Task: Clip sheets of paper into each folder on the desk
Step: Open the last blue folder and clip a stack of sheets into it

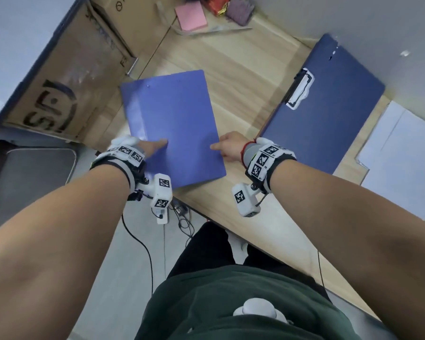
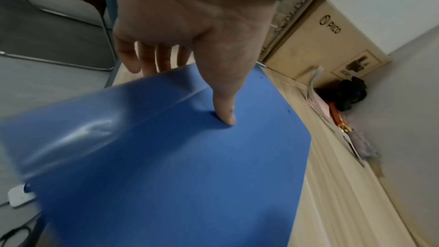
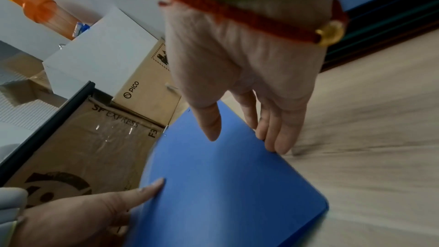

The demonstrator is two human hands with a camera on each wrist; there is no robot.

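The closed folder is a plain blue rectangular cover with rounded corners. It sits at the left end of the counter, its left portion overhanging the counter edge. Two small rivet dots mark its far short edge. The open folder is darker blue and lies flat to the right, well apart from the closed one. A white-edged spring clip sits at its left edge. Loose white paper sheets lie stacked at the right end of the counter, just beside the open folder.
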